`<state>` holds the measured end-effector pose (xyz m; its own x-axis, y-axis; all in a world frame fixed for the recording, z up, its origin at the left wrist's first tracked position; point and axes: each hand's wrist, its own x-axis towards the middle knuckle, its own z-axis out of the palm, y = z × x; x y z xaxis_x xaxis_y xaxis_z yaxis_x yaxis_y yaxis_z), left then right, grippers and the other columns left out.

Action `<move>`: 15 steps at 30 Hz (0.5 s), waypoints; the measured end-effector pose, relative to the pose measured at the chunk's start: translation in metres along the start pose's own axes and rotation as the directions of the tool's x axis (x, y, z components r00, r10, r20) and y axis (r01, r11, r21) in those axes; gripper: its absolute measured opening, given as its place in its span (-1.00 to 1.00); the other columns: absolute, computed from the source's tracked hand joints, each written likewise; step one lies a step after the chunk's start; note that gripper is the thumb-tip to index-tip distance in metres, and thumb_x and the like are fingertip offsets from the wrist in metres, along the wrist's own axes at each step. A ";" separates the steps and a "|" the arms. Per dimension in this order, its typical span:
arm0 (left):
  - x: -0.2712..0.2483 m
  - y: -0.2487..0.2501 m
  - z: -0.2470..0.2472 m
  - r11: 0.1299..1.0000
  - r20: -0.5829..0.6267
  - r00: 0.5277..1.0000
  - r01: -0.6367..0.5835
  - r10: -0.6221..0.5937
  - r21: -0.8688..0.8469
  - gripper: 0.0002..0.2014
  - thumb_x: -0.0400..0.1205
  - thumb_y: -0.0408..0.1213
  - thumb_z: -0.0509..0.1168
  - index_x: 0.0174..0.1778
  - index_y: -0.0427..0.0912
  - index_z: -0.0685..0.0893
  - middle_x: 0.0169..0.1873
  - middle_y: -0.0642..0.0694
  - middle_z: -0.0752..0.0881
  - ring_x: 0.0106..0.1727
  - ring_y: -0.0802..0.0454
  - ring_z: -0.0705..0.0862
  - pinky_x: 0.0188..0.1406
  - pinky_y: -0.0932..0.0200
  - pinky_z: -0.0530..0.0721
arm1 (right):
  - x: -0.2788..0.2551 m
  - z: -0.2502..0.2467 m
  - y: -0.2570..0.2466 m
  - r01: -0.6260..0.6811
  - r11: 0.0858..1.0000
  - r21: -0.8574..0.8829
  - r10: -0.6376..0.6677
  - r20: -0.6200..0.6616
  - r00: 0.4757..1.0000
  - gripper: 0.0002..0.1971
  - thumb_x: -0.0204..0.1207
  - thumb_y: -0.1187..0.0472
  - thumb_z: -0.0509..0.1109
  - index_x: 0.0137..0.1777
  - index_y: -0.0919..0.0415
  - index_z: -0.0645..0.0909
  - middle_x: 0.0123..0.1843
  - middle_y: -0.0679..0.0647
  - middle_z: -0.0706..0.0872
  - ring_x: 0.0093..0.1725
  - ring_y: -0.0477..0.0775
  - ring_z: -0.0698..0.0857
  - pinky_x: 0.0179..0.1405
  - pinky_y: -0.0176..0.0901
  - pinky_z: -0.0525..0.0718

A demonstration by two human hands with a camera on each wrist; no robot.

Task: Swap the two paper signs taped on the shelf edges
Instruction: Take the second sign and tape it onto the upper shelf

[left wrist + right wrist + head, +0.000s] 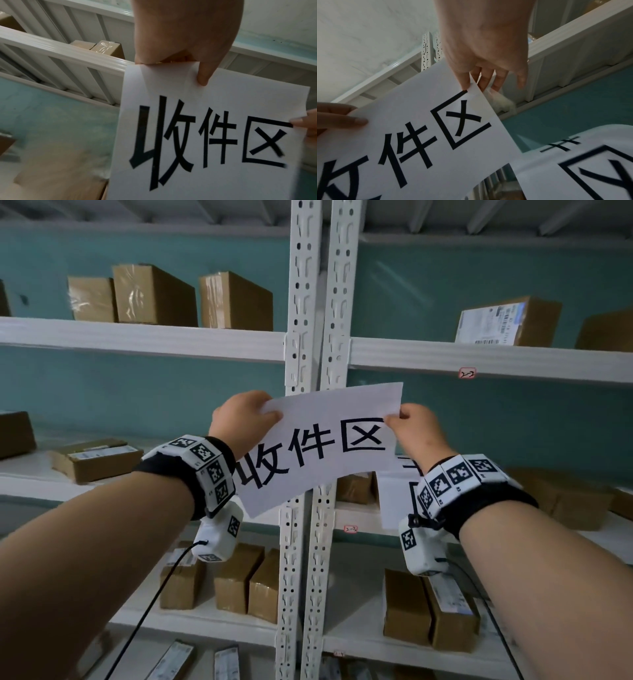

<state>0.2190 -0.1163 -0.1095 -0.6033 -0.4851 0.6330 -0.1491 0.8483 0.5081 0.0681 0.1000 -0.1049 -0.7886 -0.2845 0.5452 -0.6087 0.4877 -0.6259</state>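
A white paper sign (318, 446) with three large black characters is held up, tilted, in front of the shelf uprights. My left hand (270, 412) pinches its top left corner, thumb on the printed face (202, 79). My right hand (394, 419) pinches its right edge between thumb and fingers (475, 85). The sign (205, 135) is off the shelves and touches only the two hands. A second white sign (394, 498) hangs at the middle shelf edge of the right unit, mostly hidden behind the held sheet and my right wrist; in the right wrist view the second sign (573, 169) is blurred.
Two white metal shelf units meet at perforated uprights (308, 302). Several cardboard boxes (154, 296) stand on the shelves, with a teal wall behind. Small red labels (467, 373) sit on the right unit's shelf edges. The left unit's upper shelf edge (137, 337) is bare.
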 end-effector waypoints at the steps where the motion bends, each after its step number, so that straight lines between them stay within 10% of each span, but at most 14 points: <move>1: 0.006 0.002 -0.002 1.000 -0.021 1.000 0.005 -0.005 0.002 -0.85 0.59 -0.09 0.25 -0.13 -0.06 0.63 -0.19 -0.04 0.72 -0.06 -0.14 0.68 0.18 -0.15 0.63 | 0.007 -0.002 -0.003 0.022 1.000 -0.004 -0.022 -0.028 0.999 -0.66 0.51 0.08 0.23 -0.47 0.15 0.37 -0.46 0.10 0.47 -0.39 0.17 0.47 -0.38 -0.11 0.41; 9: 0.038 -0.007 -0.001 0.979 -0.268 0.946 0.150 -0.183 -0.137 -0.37 0.47 0.09 0.40 0.44 0.02 0.40 0.20 -0.04 0.62 0.26 -0.10 0.60 0.39 -0.26 0.49 | 0.054 -0.016 -0.006 0.130 0.984 0.125 -0.111 -0.147 0.983 -0.64 0.49 0.10 0.23 -0.50 0.12 0.25 -0.50 0.10 0.28 -0.43 0.09 0.27 -0.36 -0.13 0.23; 15: 0.042 -0.016 0.006 0.848 -0.120 0.908 0.318 -0.401 -0.425 -0.25 0.47 0.06 0.47 0.52 -0.13 0.36 0.25 -0.13 0.60 0.23 -0.09 0.61 0.29 -0.02 0.55 | 0.080 -0.022 0.006 0.131 0.967 0.218 -0.092 -0.182 0.979 -0.67 0.48 0.11 0.26 -0.47 0.15 0.29 -0.45 0.17 0.26 -0.38 0.09 0.24 -0.31 -0.11 0.23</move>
<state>0.1910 -0.1494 -0.0947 -0.3939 -0.8060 0.4417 0.0151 0.4749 0.8799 0.0037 0.0983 -0.0527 -0.7002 -0.1726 0.6928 -0.7112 0.2545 -0.6553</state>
